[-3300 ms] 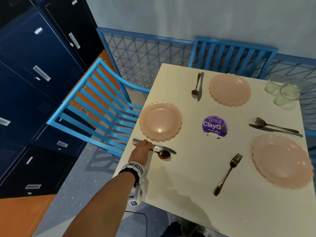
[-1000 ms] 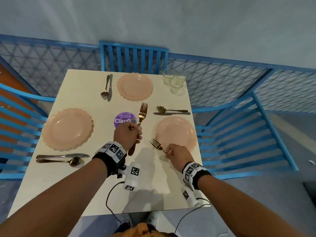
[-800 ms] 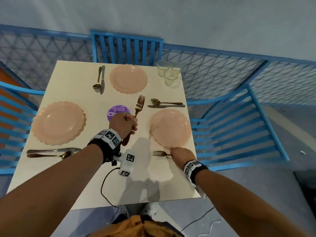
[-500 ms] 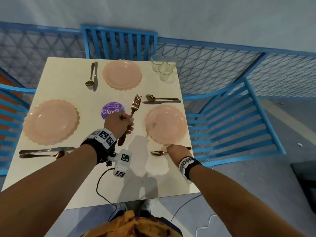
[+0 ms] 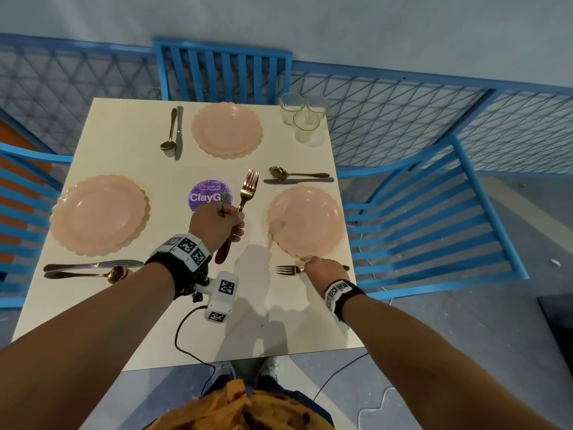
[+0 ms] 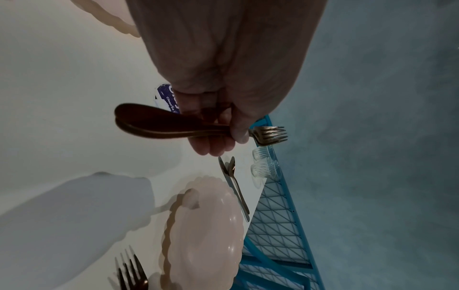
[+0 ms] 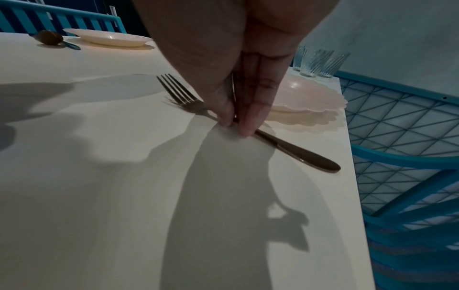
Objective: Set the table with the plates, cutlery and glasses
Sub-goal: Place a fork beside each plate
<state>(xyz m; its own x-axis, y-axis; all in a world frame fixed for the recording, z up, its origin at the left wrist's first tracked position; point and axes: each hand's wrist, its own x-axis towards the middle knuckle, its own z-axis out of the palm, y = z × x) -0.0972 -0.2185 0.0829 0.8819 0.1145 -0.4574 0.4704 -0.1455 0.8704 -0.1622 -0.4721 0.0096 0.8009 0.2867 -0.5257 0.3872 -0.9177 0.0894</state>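
Head view, my inventory of one cream table, places given from the purple ClayGo sticker at its centre.

Hidden or unclear: my right hand covers the middle of the table fork; how many forks my left hand grips is uncertain, the left wrist view showing what look like two stacked handles.

Table fork: flat on the table, right of and nearer me than the sticker, just beside the near rim of the right plate. Long axis left to right, tines left, handle end at the table's right edge. My thumb and straight fingertips pinch its neck together.

Held fork: gold metal, just right of the sticker, raised, tines away from me, my fingers curled round the handle.

Plates: pink, glossy, scalloped; also a left plate and a far plate.

Glasses: three, ribbed, clear, clustered at the far right corner.
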